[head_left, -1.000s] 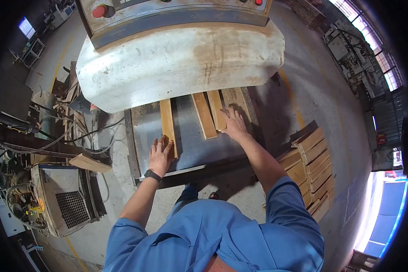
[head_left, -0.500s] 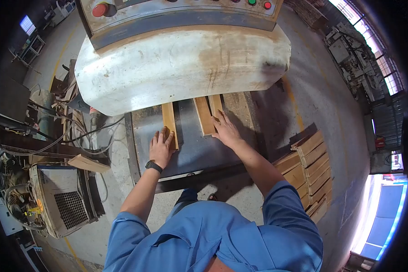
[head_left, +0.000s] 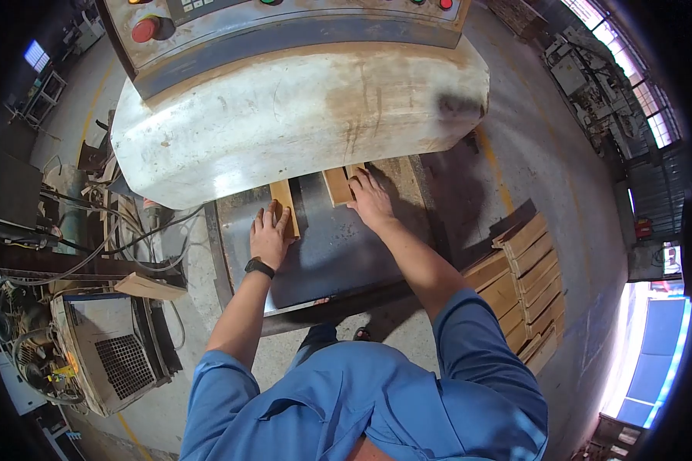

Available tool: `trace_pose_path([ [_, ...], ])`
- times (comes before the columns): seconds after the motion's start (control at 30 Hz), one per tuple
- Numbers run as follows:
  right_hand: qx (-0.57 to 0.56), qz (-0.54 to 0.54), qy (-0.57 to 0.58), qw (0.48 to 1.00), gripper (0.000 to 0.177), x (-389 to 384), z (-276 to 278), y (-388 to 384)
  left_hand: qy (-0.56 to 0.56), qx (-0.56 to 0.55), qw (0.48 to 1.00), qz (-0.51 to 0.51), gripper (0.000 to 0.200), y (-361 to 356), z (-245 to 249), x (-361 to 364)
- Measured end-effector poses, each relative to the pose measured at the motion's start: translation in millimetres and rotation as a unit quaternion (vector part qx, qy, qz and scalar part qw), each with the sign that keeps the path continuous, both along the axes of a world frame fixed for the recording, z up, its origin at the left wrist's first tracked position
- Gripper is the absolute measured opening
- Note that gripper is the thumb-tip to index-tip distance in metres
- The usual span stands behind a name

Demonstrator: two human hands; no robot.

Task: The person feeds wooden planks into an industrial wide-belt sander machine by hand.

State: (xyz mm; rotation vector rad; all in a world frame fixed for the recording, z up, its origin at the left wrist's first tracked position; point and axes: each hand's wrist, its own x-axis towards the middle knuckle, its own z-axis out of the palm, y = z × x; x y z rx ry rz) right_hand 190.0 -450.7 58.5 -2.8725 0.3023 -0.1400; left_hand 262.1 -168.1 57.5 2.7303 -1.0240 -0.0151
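A narrow wooden strip (head_left: 283, 201) lies on the dark metal machine bed (head_left: 331, 261), its far end hidden under the white hood (head_left: 300, 115). My left hand (head_left: 268, 237) rests on its near end, fingers stretched out and slightly apart. To the right, a wider wooden strip (head_left: 336, 188) and a thin wooden strip (head_left: 353, 170) lie side by side, also running under the hood. My right hand (head_left: 372, 203) lies over the thin one with fingers extended, its thumb by the near end of the wider one.
Above the hood is a control panel (head_left: 284, 27) with a red button (head_left: 144, 30). Stacked wooden pieces (head_left: 527, 288) stand at the right. Hoses and cables (head_left: 150, 238) hang on the left, near a box with a grille (head_left: 123, 361).
Both hands and the strips have moved forward, so less of each strip shows in front of the hood. The view has shifted slightly.
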Motion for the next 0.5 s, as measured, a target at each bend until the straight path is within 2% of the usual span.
trace_pose_path([
  [0.23,-0.018,-0.082,-0.055,0.995,0.056,13.7,-3.9,12.3,-0.011,-0.024,0.999,0.019,0.080,-12.9,0.0,15.2],
  [0.33,0.061,-0.193,-0.157,0.967,0.059,16.0,-18.2,20.4,-0.019,-0.044,0.998,0.051,0.076,-15.8,-11.8,20.0],
  [0.43,0.267,-0.352,-0.173,0.880,0.056,14.9,-46.5,26.5,-0.012,-0.100,0.994,0.033,0.072,-16.8,2.5,13.9],
  [0.5,0.523,-0.356,-0.198,0.749,0.058,17.6,-61.7,35.8,0.001,-0.133,0.991,0.013,0.065,-9.9,14.4,3.1],
])
